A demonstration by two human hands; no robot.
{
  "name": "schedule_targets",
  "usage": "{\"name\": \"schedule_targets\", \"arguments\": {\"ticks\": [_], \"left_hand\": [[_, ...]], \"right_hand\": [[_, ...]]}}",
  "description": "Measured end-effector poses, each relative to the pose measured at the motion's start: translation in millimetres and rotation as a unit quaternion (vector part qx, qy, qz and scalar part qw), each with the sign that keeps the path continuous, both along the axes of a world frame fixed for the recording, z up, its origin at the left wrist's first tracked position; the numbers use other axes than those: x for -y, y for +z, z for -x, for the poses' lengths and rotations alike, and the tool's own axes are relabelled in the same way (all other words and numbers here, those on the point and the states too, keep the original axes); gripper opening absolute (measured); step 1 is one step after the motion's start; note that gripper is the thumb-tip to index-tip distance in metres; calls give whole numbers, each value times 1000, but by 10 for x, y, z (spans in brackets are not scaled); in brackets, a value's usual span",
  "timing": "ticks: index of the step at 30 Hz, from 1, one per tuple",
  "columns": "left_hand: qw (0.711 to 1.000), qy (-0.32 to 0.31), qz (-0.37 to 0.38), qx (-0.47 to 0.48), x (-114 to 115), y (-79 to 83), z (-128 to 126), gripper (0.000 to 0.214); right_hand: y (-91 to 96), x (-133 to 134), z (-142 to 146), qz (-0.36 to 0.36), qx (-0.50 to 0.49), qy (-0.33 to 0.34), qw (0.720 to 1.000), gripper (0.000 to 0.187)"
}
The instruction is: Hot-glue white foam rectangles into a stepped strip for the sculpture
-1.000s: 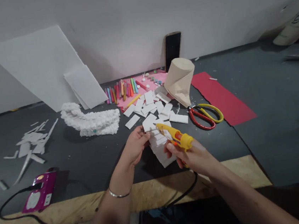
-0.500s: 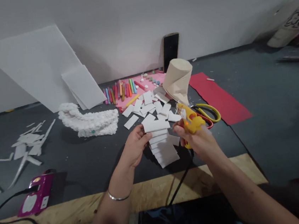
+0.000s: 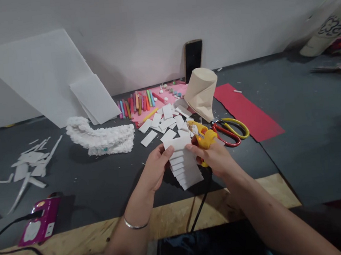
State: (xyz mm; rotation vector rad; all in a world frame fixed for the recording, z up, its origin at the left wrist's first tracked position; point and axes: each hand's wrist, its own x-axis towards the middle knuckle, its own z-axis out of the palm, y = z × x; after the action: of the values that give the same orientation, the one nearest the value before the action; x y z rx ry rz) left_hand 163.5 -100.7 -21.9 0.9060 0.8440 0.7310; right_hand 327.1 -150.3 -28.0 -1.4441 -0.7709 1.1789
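Note:
My left hand (image 3: 155, 167) pinches the left end of a white foam strip that tops a stepped stack of white foam strips (image 3: 186, 168). My right hand (image 3: 214, 157) grips a yellow glue gun (image 3: 202, 137) and its fingertips touch the right end of the same top strip. The gun's nozzle points up and left, away from the strip. A black cord (image 3: 200, 205) runs from the gun toward me. Loose white foam rectangles (image 3: 165, 123) lie just beyond the stack.
A fluffy white curved shape (image 3: 100, 138) lies to the left. Red and yellow scissors (image 3: 230, 131), a beige roll (image 3: 201, 92), a red sheet (image 3: 248, 111), coloured sticks on pink paper (image 3: 139, 102), a phone (image 3: 193, 58), white boards (image 3: 49, 75), foam scraps (image 3: 30, 166) and a purple power strip (image 3: 37, 226) surround.
My right hand swung the glue gun off the strip to the right, then came back left, and its fingers now press the top strip. My left hand kept its hold.

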Motion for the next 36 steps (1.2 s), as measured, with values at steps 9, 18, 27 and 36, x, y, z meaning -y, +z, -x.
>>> {"name": "schedule_targets", "arguments": {"ticks": [9, 18, 27, 36], "left_hand": [[998, 31, -51, -20, 8, -36, -1, 36], [998, 37, -58, -8, 6, -55, 0, 34], [999, 0, -36, 4, 12, -79, -10, 44], [998, 6, -64, 1, -4, -138, -22, 45]], "right_hand": [[-68, -24, 23, -12, 12, 8, 1000, 31], [-44, -20, 39, -5, 14, 3, 1000, 32], [-121, -26, 27, -14, 12, -1, 1000, 34], [20, 185, -75, -17, 103, -61, 993, 38]]}}
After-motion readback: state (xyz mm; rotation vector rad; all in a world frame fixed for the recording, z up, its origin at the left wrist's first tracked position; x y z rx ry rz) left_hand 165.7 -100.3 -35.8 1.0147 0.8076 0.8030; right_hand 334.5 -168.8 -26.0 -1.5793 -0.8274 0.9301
